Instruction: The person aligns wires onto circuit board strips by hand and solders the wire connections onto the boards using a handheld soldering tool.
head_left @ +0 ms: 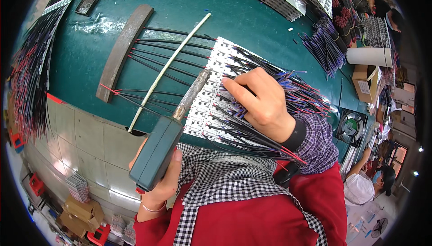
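My left hand is wrapped round the dark green handle of a soldering gun. Its thick, worn metal barrel points up and right, with the tip over the white circuit board panel. On that panel my right hand is closed in a pinch near the iron's tip. A small red end shows at the fingertips, seemingly of a wire whose length is hidden by the hand. Black wires with red and blue ends fan out from the panel to the right, partly under my right hand. More black wires run left from it.
A wooden bar lies across the left wires' ends, and a pale thin stick crosses them. Wired panels hang over the left table edge. At right are wire bundles, a small fan and a seated person.
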Demonstrator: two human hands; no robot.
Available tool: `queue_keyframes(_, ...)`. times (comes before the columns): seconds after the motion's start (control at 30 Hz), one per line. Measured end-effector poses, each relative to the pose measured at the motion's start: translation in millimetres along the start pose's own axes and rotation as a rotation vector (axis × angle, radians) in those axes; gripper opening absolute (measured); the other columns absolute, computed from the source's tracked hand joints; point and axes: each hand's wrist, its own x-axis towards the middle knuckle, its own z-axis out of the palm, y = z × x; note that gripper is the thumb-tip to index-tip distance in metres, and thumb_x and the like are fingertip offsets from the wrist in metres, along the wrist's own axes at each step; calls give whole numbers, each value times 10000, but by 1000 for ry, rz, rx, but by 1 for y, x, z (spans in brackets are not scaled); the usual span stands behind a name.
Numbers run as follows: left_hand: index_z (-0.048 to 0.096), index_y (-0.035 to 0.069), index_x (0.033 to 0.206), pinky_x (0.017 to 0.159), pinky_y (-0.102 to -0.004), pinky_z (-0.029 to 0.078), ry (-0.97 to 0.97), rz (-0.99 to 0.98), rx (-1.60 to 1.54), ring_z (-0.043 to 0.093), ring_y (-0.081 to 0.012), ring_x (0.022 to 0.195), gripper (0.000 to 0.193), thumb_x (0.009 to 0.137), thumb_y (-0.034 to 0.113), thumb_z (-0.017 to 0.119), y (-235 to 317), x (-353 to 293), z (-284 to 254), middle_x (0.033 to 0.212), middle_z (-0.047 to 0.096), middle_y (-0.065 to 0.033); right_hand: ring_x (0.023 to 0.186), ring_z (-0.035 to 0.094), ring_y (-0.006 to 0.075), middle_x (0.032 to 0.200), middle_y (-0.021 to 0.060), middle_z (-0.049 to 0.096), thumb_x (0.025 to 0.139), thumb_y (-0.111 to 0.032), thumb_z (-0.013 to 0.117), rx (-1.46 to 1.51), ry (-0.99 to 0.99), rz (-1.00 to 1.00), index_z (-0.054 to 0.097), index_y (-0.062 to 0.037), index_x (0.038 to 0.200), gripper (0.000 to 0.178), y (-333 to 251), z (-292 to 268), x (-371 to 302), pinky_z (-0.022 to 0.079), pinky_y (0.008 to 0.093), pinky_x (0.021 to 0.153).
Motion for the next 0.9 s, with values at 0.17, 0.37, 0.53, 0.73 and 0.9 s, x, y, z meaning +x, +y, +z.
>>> queue_keyframes(0.17,707,-84,1101,732,-311,552,15,106,20,696,-239,812,305,800,-68,750,-5,-1,2,983,713,-174,841,601,237,926,81,612,755,-74,665,-38,7,-11,690,6,1024,282,0,10,0,489,352,692)
queue_keyframes(0.37,708,-86,1046,728,-315,555,-41,117,56,707,-256,809,278,771,-85,750,-5,3,4,981,716,-178,826,600,222,891,62,601,743,-80,661,-100,15,-3,698,-3,979,252,-3,13,-2,456,334,648)
queue_keyframes(0.53,707,-82,1010,704,-317,552,-52,177,69,706,-268,785,253,759,-101,736,-8,4,7,960,711,-169,804,588,215,860,53,575,736,-89,658,-103,20,-18,689,-8,945,226,-4,15,0,445,333,634)
queue_keyframes(0.73,708,-75,969,697,-305,550,-106,95,89,706,-256,773,207,765,-96,737,0,5,8,940,714,-156,782,566,214,828,54,538,727,-100,651,-115,11,-40,679,-9,923,218,-2,16,-1,428,334,617)
queue_keyframes(0.9,709,-69,938,687,-299,545,-119,90,102,703,-253,756,175,768,-92,740,-2,4,8,911,710,-150,777,560,216,820,57,526,721,-101,649,-124,12,-53,676,-3,920,223,-2,16,0,423,332,613)
